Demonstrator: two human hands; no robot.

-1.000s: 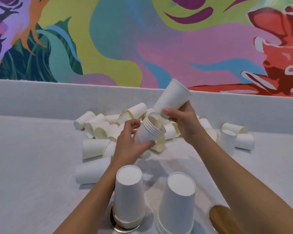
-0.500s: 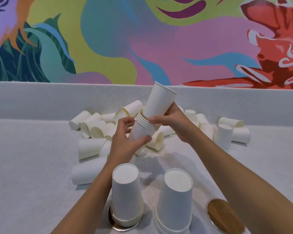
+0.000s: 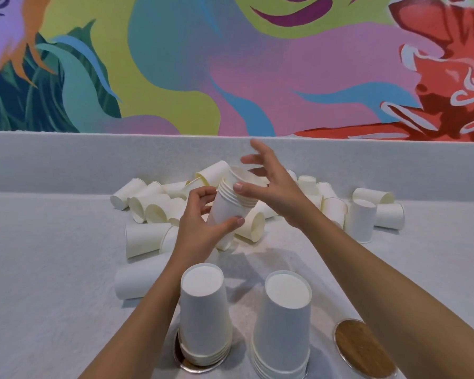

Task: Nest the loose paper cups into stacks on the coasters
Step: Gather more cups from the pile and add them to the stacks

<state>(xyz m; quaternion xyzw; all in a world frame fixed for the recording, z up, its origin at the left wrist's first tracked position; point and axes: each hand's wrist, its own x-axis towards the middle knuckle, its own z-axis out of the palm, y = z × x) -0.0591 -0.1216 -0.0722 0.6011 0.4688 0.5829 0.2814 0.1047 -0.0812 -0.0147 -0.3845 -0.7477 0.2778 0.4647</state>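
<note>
Paper cups lie loose in a heap toward the far edge of the pale grey surface, most on their sides, with one standing upside down at the right end of the heap. Above the middle of this heap the left grip is clamped round the body of a held stack of nested cups, thumb on the near side and fingers curled behind. The stack tilts with its mouth up and away, and several rims show one above another. The right grip is apart, its fingers spread and straight just above the mouth of the held stack. Its thumb tip lies against the top rims and holds nothing. Near the front edge two upside-down stacks stand side by side: the left stack on a metal-rimmed coaster and the right stack just beside it, its base partly cut off by the frame. A bare wooden coaster lies to their right. A bright mural covers the wall beyond the far edge.
</note>
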